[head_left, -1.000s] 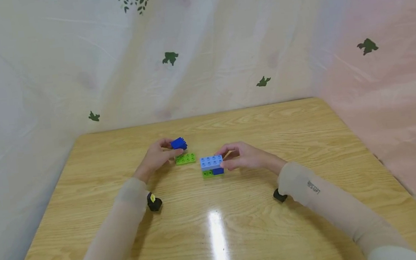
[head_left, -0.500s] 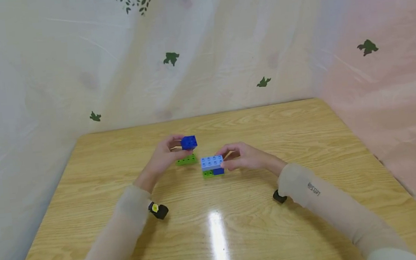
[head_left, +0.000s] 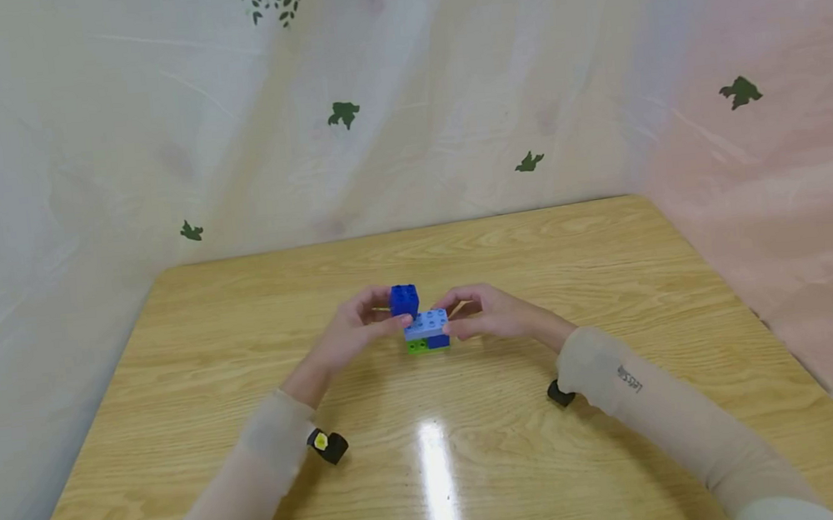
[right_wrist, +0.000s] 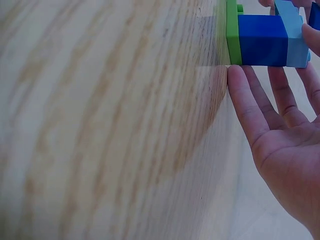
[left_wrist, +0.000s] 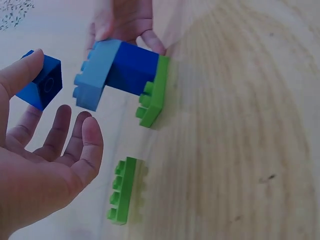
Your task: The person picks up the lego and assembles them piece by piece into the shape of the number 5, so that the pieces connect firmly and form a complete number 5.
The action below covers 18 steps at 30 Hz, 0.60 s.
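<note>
Between thumb and finger, my left hand (head_left: 351, 331) pinches a dark blue toy building brick (head_left: 403, 298), studs up, over the left end of a small stack. A gap separates it from the stack in the left wrist view. That stack has a light blue brick (head_left: 434, 322) on top, a second dark blue brick (left_wrist: 134, 68) under its right part, and a green brick (left_wrist: 157, 95) at the bottom on the table. My right hand (head_left: 495, 313) grips the stack's right end, thumb on the light blue brick. A loose green brick (left_wrist: 125, 192) lies nearby, hidden in the head view.
The wooden table (head_left: 527, 467) reaches back to a pale cloth backdrop (head_left: 408, 169) with leaf and bird prints. Black wrist cameras sit on both sleeves, one at the left sleeve (head_left: 282, 428) and one at the right sleeve (head_left: 592, 360).
My left hand has carried the dark blue brick rightward from beside the loose green brick to over the stack, turning it studs up. My right hand has stayed put on the stack.
</note>
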Available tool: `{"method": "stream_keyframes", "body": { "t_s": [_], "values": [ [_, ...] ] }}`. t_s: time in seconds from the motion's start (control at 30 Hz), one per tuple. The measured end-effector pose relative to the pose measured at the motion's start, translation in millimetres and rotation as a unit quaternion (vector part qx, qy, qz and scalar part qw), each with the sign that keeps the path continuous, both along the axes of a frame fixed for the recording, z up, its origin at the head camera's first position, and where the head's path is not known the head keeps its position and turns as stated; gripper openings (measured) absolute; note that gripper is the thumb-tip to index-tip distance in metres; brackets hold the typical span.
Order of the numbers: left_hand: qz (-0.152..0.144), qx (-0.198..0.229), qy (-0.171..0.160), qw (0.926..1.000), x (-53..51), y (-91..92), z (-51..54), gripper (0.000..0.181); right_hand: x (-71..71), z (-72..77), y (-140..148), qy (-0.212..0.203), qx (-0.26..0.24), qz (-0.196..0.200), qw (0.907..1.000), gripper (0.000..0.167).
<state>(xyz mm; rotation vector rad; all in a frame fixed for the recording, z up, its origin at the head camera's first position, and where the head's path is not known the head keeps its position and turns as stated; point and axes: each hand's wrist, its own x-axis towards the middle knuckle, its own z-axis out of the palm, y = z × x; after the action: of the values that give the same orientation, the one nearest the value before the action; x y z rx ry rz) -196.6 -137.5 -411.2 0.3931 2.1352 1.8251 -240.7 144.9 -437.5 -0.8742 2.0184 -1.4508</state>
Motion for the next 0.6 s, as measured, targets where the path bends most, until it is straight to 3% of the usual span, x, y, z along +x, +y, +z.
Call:
{"method": "stream_keyframes", "body": {
  "t_s": [0.43, 0.6],
  "values": [
    [-0.002, -0.001, -0.01, 0.9999, 4.8, 9.5, -18.8, 0.045, 3.2, 0.5, -0.2, -0.008, -0.007, 0.0, 0.9999, 0.035],
    [-0.006, -0.021, -0.006, 0.9998, 6.9, 12.4, -20.3, 0.051, 3.9, 1.1, -0.7, -0.01, -0.007, -0.004, 0.9999, 0.036]
  ]
}}
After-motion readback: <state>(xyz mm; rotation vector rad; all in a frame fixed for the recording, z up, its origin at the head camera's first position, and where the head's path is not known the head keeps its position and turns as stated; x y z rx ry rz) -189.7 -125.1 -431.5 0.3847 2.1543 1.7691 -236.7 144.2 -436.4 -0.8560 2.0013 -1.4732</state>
